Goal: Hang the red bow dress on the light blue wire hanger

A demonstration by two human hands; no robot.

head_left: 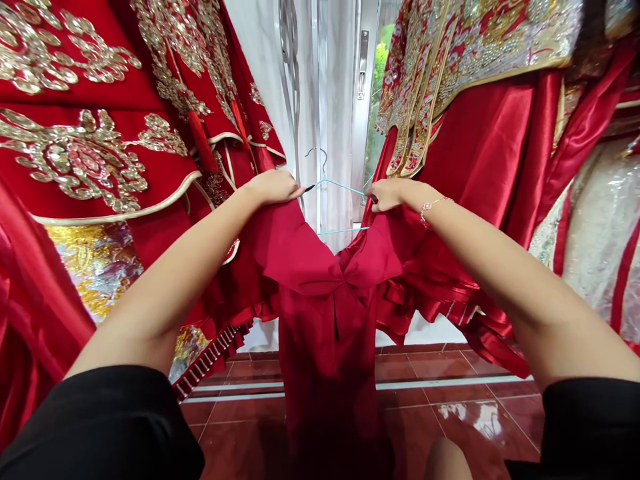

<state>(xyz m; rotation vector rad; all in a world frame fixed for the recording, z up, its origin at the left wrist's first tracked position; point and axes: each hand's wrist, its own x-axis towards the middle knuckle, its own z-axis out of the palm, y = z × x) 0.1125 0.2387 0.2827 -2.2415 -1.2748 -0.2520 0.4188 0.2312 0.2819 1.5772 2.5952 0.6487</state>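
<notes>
Head view, left hand (273,188), right hand (393,195) gripping red satin garment (327,333)

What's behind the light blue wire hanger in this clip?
A white sheer curtain hangs behind the light blue wire hanger, with green foliage through glass to the right. The hanger's ends are covered by the red satin garment gripped in the left hand and right hand.

Gold-embroidered red robes (85,153) hanging far left, gold-beaded red satin robe (480,147) at right, sheer white curtain (335,113) far ahead, glossy red floor tiles (465,373) near.
</notes>
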